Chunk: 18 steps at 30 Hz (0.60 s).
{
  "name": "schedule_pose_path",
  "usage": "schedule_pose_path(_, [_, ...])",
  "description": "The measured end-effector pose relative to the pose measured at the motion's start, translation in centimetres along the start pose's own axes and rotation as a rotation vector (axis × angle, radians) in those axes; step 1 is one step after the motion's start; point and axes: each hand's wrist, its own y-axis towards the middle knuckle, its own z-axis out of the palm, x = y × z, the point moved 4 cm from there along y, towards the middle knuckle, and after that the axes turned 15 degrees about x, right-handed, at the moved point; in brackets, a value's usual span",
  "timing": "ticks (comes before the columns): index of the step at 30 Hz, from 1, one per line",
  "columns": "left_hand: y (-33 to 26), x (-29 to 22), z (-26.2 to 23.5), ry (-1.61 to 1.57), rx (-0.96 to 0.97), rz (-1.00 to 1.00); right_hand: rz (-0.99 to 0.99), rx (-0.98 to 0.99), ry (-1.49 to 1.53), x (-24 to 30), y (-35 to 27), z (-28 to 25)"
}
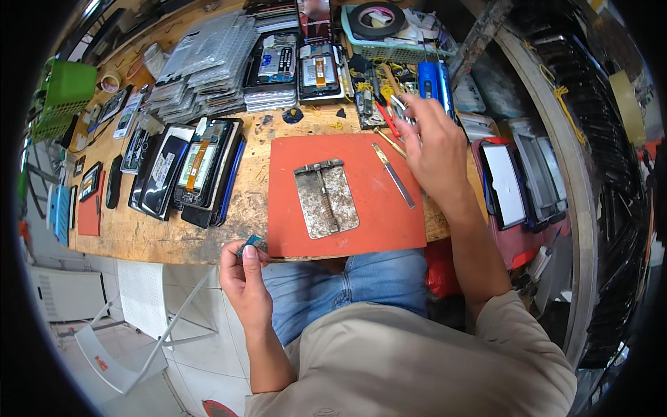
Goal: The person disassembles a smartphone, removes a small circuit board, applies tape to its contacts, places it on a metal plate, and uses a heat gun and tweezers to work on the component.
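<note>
- A wooden counter (240,215), worn and stained at its front edge, crosses a tiled room.
- At far left, a green basket (73,87).
- Below and left of the counter, a white chair (142,288) on the floor.
- On the counter's left part, a dark phone (167,170) leans beside an opened phone (201,167) with an orange ribbon; behind them rise stacked clear packs (208,48).
- The left grip (246,285) is at the counter's front edge, thumb and finger clamped on a small teal part (250,243), just left of the mat.
- The red mat (389,233) lies flat, bearing a stained metal holder (340,201) and, to its right, a slim blade (394,177), apart from it.
- Behind the mat's right corner, a red tool (387,118) lies among other tools, near the right fingertips.
- The right grip (438,142) is over that corner, fingers bent; whether it is closed on anything, I cannot tell.
- Just behind it stands a blue object (429,80).
- Farther right, an open box (504,184) with a white inside.
</note>
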Motion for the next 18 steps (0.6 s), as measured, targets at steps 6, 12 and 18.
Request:
schedule_pose_path(6, [-0.2, -0.5, 0.9, -0.132, 0.083, 0.019, -0.78, 0.554, -0.171, 5.5, -1.4, 5.7])
schedule_pose_path(12, [-0.6, -1.0, 0.3, -0.136, 0.103, 0.012, -0.959, 0.538, -0.288, 5.2, -0.2, 6.3])
schedule_pose_path(18, [-0.2, -0.3, 0.9, -0.151, 0.109, -0.041, -0.582, 0.475, -0.259, 5.8, -2.3, 5.6])
